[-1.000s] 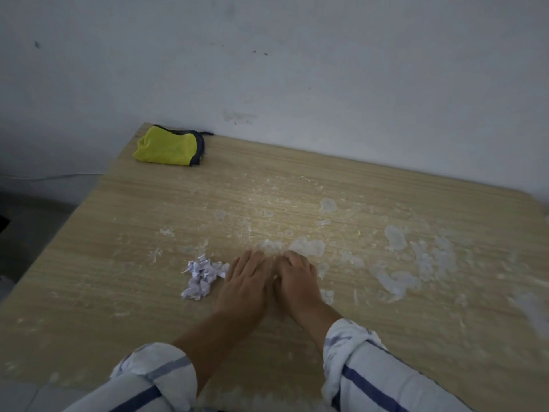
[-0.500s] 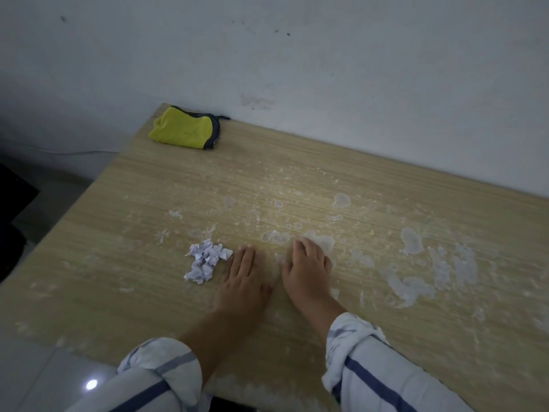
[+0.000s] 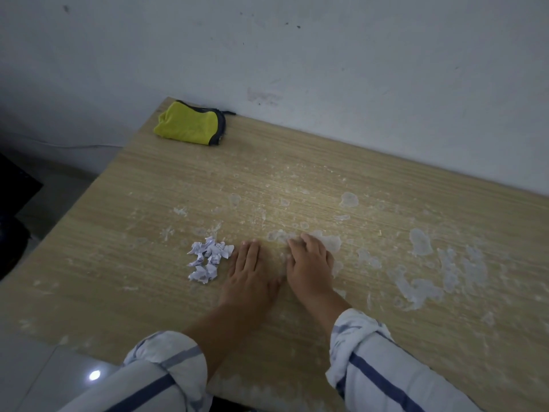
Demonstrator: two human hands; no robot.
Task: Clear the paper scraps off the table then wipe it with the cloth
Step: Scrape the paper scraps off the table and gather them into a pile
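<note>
The wooden table (image 3: 124,221) stands against a pale wall. Near its front, the left hand (image 3: 251,275) and right hand (image 3: 310,267) lie flat, fingers straight and empty. The paper scraps (image 3: 209,258) lie just beside the left hand. The yellow cloth (image 3: 190,126) rests in the far left corner.

Counter (image 3: 148,203) butts against wall (image 3: 326,69) at far edge. Cloth (image 3: 190,126) on far-left corner of counter, near wall. Paper scraps (image 3: 208,258) piled mid-counter, well apart from cloth. Left hand (image 3: 248,273) flat on counter just right of scraps; right hand (image 3: 309,267) flat beside it, further right. Dried smears (image 3: 421,263) on counter right of hands & behind them.
</note>
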